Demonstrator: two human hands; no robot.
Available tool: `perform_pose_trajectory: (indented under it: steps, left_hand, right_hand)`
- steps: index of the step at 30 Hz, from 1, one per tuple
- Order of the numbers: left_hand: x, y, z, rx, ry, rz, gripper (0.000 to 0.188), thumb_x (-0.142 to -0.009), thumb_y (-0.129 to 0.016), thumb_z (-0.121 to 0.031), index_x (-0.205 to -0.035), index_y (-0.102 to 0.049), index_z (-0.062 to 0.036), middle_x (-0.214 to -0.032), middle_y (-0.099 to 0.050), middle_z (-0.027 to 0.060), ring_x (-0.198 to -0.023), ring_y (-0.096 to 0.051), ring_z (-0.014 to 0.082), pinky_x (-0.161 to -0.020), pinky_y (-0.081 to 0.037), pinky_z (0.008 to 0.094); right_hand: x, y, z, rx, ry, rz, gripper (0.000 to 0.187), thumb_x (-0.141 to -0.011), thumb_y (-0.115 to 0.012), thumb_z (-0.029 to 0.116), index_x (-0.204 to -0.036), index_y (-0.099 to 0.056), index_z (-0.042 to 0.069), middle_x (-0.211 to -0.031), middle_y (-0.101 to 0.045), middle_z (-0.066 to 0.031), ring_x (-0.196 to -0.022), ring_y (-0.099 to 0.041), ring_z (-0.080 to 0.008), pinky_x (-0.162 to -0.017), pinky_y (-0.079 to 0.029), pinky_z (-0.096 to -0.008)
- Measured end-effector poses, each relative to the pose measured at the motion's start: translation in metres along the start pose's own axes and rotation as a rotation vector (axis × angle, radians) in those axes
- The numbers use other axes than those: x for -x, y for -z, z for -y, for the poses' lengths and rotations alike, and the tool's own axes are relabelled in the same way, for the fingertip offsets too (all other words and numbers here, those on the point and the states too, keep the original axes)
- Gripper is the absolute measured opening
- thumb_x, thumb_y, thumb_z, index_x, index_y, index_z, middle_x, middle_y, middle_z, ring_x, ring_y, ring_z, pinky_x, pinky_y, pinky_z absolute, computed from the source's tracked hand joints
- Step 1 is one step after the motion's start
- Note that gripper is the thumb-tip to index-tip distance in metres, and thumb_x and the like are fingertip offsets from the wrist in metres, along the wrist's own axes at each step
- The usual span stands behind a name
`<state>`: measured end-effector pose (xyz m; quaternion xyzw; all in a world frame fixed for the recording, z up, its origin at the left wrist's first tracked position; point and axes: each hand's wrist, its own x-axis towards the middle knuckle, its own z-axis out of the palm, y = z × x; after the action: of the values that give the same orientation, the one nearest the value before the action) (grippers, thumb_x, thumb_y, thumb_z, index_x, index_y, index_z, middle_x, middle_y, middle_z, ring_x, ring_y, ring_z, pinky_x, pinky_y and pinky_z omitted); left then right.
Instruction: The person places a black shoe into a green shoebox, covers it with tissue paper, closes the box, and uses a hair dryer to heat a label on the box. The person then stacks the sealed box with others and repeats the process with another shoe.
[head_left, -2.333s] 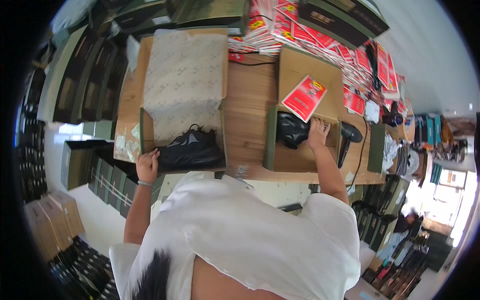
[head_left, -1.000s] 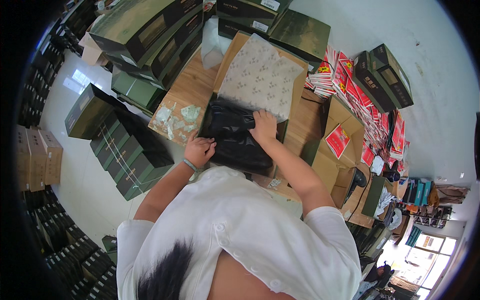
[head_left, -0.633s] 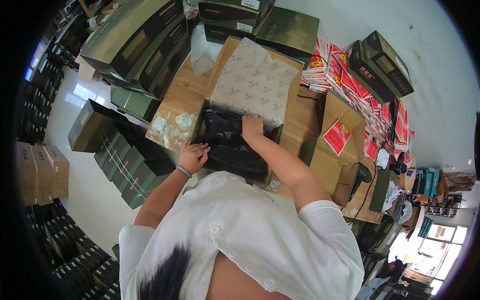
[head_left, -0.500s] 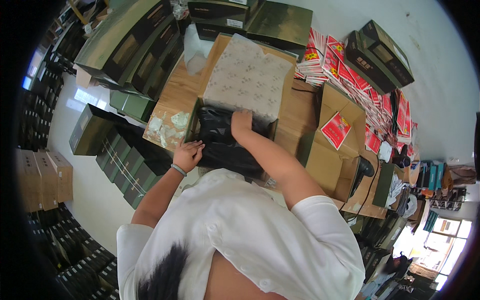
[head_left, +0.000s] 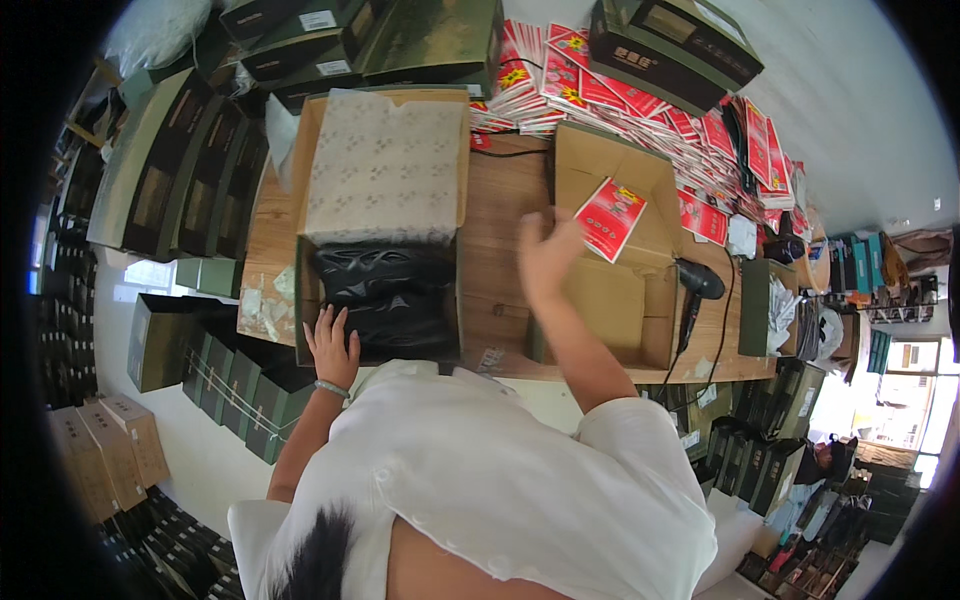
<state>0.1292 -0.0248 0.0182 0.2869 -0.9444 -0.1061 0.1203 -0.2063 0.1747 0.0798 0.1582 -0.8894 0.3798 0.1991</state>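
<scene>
An open shoebox-sized carton (head_left: 462, 200) stands on the wooden table, its lid raised at the back and patterned tissue paper (head_left: 382, 165) against the lid. Glossy black plastic wrapping (head_left: 400, 300) fills the lower part, and what it covers is hidden. My left hand (head_left: 332, 348) rests with fingers spread on the carton's near left part, touching the black plastic. In the air to the right, my right hand (head_left: 550, 255) is smeared by motion beside a second open carton (head_left: 610, 300). A red printed packet (head_left: 612, 222) lies in that carton, close to my blurred fingers.
Many red packets (head_left: 640, 110) lie heaped at the back right. A black hair dryer (head_left: 698, 285) with its cord sits right of the second carton. Dark green boxes (head_left: 170, 170) are stacked at the left and back. More boxes (head_left: 225, 385) stand left below the table.
My right hand has left the black plastic and moved right toward the second carton. My left hand stays at the first carton's left side. The view has shifted right.
</scene>
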Motion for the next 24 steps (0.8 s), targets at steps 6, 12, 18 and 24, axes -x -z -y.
perform_pose_trajectory:
  steps: [6,12,18,24]
  left_hand:
    - [-0.017,0.004,0.000,0.101,-0.077,0.198,0.054,-0.088,-0.062,-0.026,-0.139,-0.046,-0.0148,-0.146,-0.039,0.0166,-0.136,-0.035,0.0342,-0.115,-0.019,0.0539]
    - [-0.017,0.032,0.030,0.164,-0.080,0.459,0.076,-0.079,-0.073,-0.022,-0.146,-0.038,-0.0195,-0.151,-0.034,0.0160,-0.139,-0.032,0.0346,-0.116,-0.022,0.0497]
    - [-0.015,0.017,0.051,0.120,0.084,0.270,0.057,-0.075,-0.075,-0.026,-0.129,-0.057,-0.0163,-0.132,-0.056,0.0079,-0.119,-0.053,0.0295,-0.098,-0.046,0.0399]
    - [-0.015,0.012,0.054,0.174,0.068,0.225,0.050,-0.079,-0.073,-0.025,-0.126,-0.058,-0.0140,-0.132,-0.056,0.0109,-0.121,-0.052,0.0319,-0.100,-0.045,0.0398]
  right_hand:
    - [-0.088,0.000,-0.212,0.678,-0.817,0.236,0.103,-0.058,-0.084,0.059,-0.126,-0.041,-0.005,-0.125,-0.049,-0.0233,-0.120,-0.048,-0.0411,-0.101,-0.043,-0.0489]
    - [-0.097,0.014,-0.212,0.325,-0.815,0.391,0.075,-0.062,-0.089,0.039,-0.114,-0.059,-0.007,-0.109,-0.067,-0.0206,-0.097,-0.067,-0.0308,-0.087,-0.054,-0.0404]
    - [-0.055,0.073,-0.185,-0.586,-0.826,0.242,0.020,-0.082,-0.076,0.008,-0.094,-0.068,-0.006,-0.090,-0.070,-0.0126,-0.079,-0.065,-0.0148,-0.072,-0.052,-0.0282]
    - [-0.012,0.096,-0.040,-0.343,-0.181,0.374,0.017,-0.090,-0.069,0.020,-0.094,-0.068,0.003,-0.084,-0.066,0.0008,-0.073,-0.055,-0.0068,-0.066,-0.046,-0.0242]
